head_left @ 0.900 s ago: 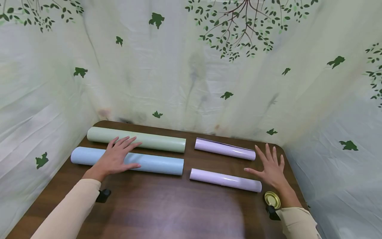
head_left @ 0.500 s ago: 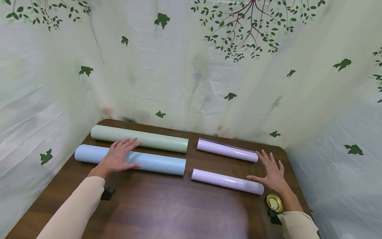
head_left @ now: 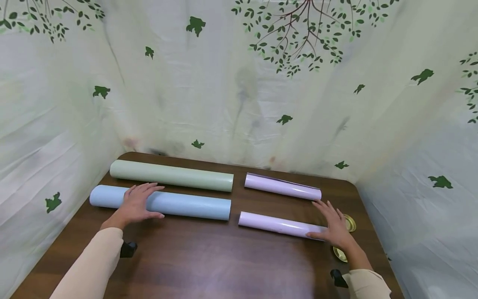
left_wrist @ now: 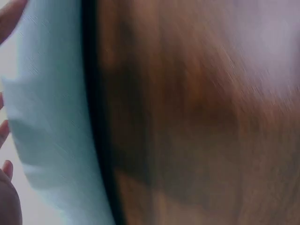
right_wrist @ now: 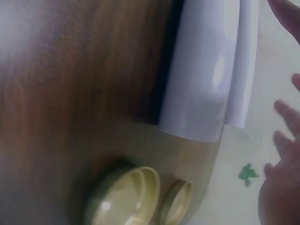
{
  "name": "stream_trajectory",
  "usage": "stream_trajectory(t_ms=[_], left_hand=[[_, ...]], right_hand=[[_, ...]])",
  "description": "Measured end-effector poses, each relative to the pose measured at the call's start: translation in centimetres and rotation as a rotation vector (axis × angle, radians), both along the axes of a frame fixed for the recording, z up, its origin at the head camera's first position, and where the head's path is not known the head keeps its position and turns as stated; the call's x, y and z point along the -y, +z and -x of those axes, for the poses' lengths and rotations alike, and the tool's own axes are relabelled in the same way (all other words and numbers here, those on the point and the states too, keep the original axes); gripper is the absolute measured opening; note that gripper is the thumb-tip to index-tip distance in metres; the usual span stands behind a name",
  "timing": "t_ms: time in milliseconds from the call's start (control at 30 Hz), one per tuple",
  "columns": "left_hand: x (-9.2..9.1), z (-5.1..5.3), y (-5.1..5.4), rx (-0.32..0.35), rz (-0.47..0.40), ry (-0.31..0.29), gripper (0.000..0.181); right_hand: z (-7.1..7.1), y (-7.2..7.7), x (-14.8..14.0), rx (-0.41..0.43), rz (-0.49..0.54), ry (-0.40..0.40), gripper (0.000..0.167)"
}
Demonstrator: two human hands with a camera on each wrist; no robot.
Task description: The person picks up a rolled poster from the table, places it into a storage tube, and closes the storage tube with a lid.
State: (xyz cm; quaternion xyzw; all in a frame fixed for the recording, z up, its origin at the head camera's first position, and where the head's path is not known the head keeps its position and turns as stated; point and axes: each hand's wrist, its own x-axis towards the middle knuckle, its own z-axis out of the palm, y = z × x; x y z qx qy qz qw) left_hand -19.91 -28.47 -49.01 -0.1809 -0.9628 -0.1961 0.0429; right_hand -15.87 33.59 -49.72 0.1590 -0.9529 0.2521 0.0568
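My left hand [head_left: 136, 203] hovers over or touches a light blue paper roll [head_left: 194, 205], fingers reaching past its far side and thumb in front; contact is unclear. That roll [left_wrist: 51, 108] also runs down the left wrist view. Behind it lies a pale green roll [head_left: 179, 174]. At the right, my right hand [head_left: 334, 226] spans the right end of the front lilac roll [head_left: 272, 223], its thumb across that end, fingers loosely spread. In the right wrist view the fingers stand apart from the lilac roll [right_wrist: 201, 70]. A back lilac roll [head_left: 280, 186] lies beyond.
Two round gold-coloured dishes, a rear one [head_left: 351, 223] and a front one [head_left: 339, 253], sit by the right hand, partly hidden by it. The brown wooden table [head_left: 224, 265] meets a leaf-printed curtain [head_left: 242, 104] behind and at both sides.
My left hand has drawn back left and nearer, off the green roll's edge. The right hand has come down and left over the front lilac roll's end, uncovering the rear gold dish.
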Motion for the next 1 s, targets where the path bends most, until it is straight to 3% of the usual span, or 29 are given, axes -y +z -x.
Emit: stream_trajectory(t_ms=[167, 300, 600, 1000], left_hand=[[0.8, 0.1, -0.4, -0.035, -0.001, 0.041, 0.086], [1.3, 0.0, -0.8, -0.023, 0.01, 0.059, 0.088], [1.4, 0.0, -1.1, 0.001, -0.017, 0.067, 0.091], [1.4, 0.6, -0.9, 0.036, -0.022, 0.054, 0.087]], right_hand=[[-0.2, -1.2, -0.1, -0.043, 0.087, 0.009, 0.088], [-0.3, -2.2, 0.1, -0.069, 0.127, 0.041, 0.086], [-0.2, -3.9, 0.8, -0.229, 0.119, 0.091, 0.079], [-0.6, -4.8, 1.7, -0.221, 0.088, 0.055, 0.073]])
